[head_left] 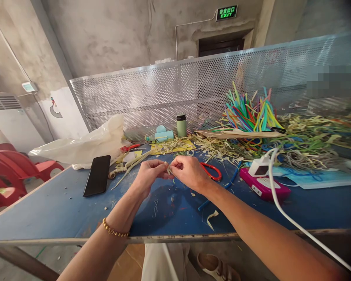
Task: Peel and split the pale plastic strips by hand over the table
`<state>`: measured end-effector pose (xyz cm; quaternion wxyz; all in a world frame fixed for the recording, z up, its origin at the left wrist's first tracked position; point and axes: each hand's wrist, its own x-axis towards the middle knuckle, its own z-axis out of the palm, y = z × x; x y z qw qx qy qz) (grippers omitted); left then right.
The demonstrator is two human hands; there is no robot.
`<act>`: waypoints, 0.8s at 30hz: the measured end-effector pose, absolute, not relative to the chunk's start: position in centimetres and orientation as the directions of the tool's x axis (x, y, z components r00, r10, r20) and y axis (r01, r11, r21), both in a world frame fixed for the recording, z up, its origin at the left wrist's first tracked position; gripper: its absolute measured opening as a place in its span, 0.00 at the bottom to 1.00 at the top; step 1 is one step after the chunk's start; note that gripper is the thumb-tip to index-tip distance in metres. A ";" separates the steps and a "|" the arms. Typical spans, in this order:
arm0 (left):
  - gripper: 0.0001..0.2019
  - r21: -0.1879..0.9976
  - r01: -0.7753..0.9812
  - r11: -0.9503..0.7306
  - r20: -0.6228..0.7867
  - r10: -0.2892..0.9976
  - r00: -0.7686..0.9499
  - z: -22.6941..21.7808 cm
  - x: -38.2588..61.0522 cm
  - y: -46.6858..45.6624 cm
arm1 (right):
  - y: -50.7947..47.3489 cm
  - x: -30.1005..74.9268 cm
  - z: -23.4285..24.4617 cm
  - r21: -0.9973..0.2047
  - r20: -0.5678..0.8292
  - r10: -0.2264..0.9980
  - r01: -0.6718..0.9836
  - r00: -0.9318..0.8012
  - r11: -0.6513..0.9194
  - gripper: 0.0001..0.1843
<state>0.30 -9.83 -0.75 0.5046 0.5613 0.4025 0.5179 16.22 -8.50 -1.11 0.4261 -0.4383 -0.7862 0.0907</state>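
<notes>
Above the middle of the blue table, my left hand and my right hand meet, fingertips nearly touching. Both are closed in a pinch on a small pale strip, like dried plant leaf; most of it is hidden by the fingers. A long pale strip lies on the table left of my left hand. Just right of my right hand is a red loop-shaped handle; the rest of that tool is hidden. A curled pale scrap lies near the front edge.
A black phone and plastic bag lie left. Behind are a red-handled tool, a green bottle, leaf scraps and colourful pipe cleaners. A magenta power strip with a white cable sits right.
</notes>
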 end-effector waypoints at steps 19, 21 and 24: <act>0.10 0.983 -0.014 -0.184 0.185 0.978 0.093 -0.9 -0.3 -9.5 | -8.7 17.2 -0.7 -0.283 0.746 0.605 0.691 -0.277 0.665 0.06; 0.09 0.984 -0.011 -0.180 0.180 0.982 0.063 -1.0 -0.5 -9.3 | -9.1 17.2 -0.5 -0.133 0.820 0.459 0.667 -0.342 0.733 0.08; 0.07 0.985 -0.044 -0.169 0.170 0.985 0.032 -1.1 -0.8 -9.0 | -9.4 17.2 -0.4 0.044 0.790 0.342 0.603 -0.509 0.797 0.11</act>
